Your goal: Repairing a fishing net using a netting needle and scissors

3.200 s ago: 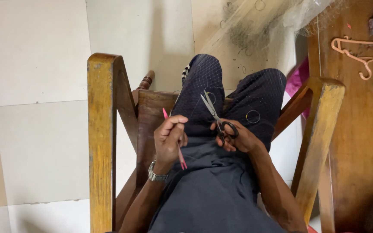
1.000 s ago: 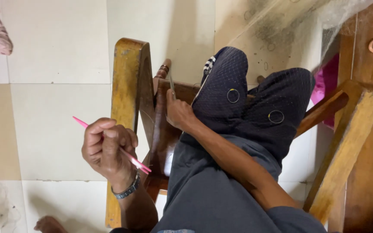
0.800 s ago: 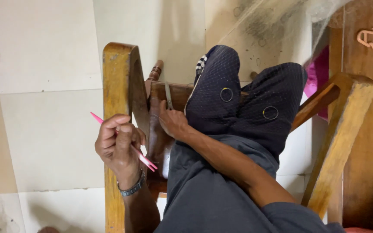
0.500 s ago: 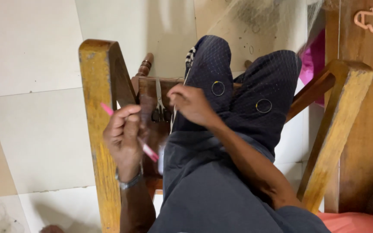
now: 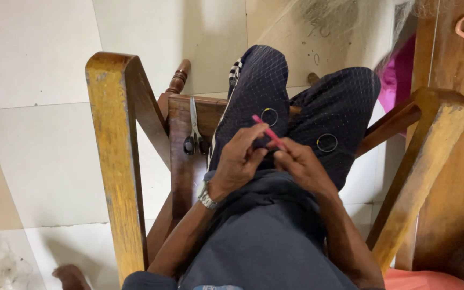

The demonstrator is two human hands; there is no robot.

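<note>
Both hands on the pink stick, scissors parked on the chair.

Left hand (image 5: 240, 161) and right hand (image 5: 302, 164) fingers pinch the pink stick (image 5: 268, 131); scissors (image 5: 194, 129) lie beside; next needs a steady grip.

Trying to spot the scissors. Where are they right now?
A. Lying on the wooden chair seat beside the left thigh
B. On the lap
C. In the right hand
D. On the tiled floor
A: the scissors lie on the wooden chair seat, while both hands hold the pink stick.

Pink stick's (image 5: 268, 132) lower end hidden between both hands' fingers
</note>
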